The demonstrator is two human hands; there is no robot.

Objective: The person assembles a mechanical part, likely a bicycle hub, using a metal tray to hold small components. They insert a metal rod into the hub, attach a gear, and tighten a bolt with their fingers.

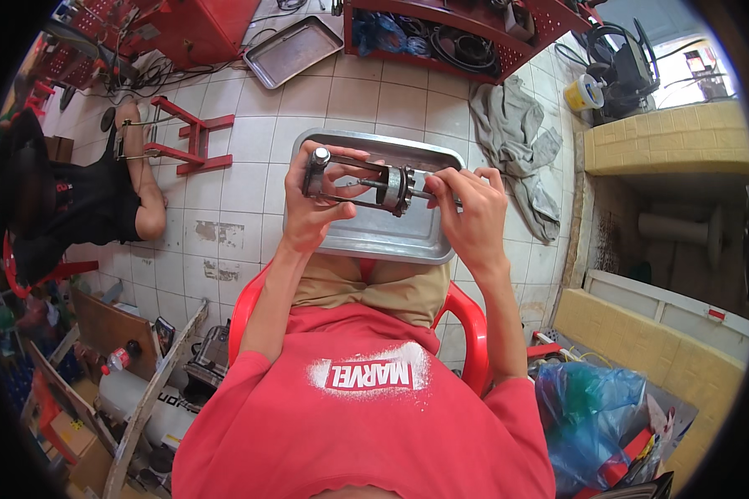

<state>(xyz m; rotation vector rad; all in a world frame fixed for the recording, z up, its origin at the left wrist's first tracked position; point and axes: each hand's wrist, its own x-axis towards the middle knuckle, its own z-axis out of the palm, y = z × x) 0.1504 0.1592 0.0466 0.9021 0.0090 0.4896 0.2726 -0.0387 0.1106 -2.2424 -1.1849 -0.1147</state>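
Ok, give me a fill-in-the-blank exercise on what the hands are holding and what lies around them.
1. Both hands hold a metal assembly of long rods over a shallow metal ____ on the floor.
2. The left hand grips the end with the round ____-coloured cap.
3. The right hand pinches the assembly's other end, and a crumpled ____ cloth lies on the tiles beyond it.
4. The person sits on a ____ plastic chair.

Missing words: tray; silver; grey; red
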